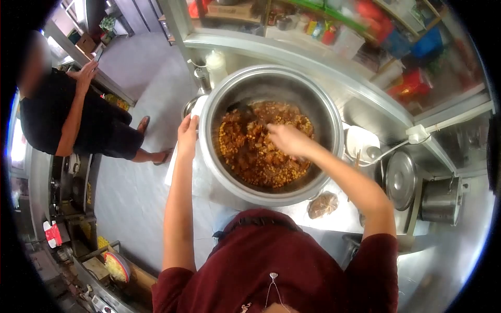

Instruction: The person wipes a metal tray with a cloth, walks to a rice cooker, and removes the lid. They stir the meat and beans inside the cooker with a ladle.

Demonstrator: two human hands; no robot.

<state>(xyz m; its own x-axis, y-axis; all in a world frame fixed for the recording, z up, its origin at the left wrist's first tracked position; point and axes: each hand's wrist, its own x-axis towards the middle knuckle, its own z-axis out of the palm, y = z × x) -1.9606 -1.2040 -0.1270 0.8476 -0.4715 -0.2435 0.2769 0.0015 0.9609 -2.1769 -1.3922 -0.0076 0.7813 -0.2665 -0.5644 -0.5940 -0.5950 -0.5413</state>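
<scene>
A large steel pot (271, 78) stands on the counter in front of me, holding a brown stew (261, 156) with chickpeas and chunks. My left hand (187, 133) rests on the pot's left rim, fingers curled over the edge. My right hand (288, 140) reaches into the pot and grips the handle of a dark ladle (245, 112), whose bowl lies at the stew's far left side. My maroon sleeves and chest fill the lower middle of the view.
Another person in black (68, 122) stands at the left by a counter. A lidded steel pot (401, 180) and a second pot (441, 201) sit at the right, with a white bowl (360, 141). A glass display case (365, 36) runs behind.
</scene>
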